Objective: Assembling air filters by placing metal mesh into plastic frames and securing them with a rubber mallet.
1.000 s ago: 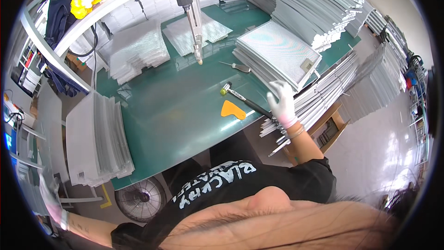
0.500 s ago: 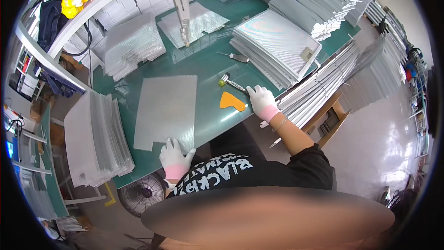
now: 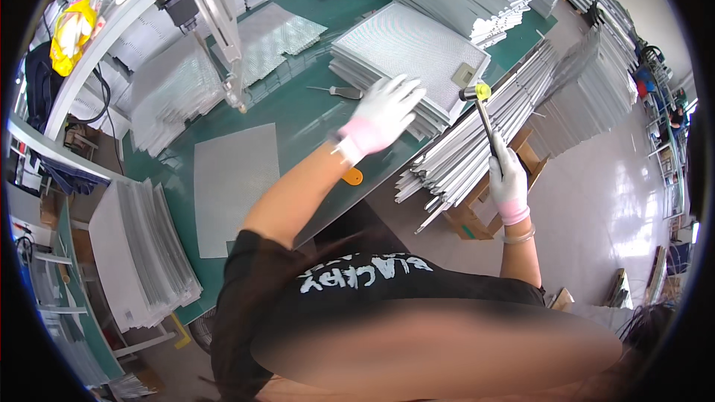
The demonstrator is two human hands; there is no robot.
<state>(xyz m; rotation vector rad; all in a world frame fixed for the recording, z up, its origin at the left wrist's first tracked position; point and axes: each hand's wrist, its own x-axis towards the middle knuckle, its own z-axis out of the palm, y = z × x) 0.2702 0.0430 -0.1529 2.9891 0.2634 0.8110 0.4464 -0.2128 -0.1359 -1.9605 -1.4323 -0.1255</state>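
Hammer (image 3: pixel 483 115) sits gripped in the right hand (image 3: pixel 508 180) near white strips (image 3: pixel 477 130), the left hand (image 3: pixel 378 113), fingers spread, is by stacked panels (image 3: pixel 410 41), and white letters (image 3: pixel 365 273) mark the black shirt (image 3: pixel 462 283).

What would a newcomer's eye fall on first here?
Probably the yellow-faced mallet, held head-up in the gloved right hand, right of centre. Next comes the gloved left hand, spread open near the stack of mesh panels, then perhaps the bright yellow bag at upper left.
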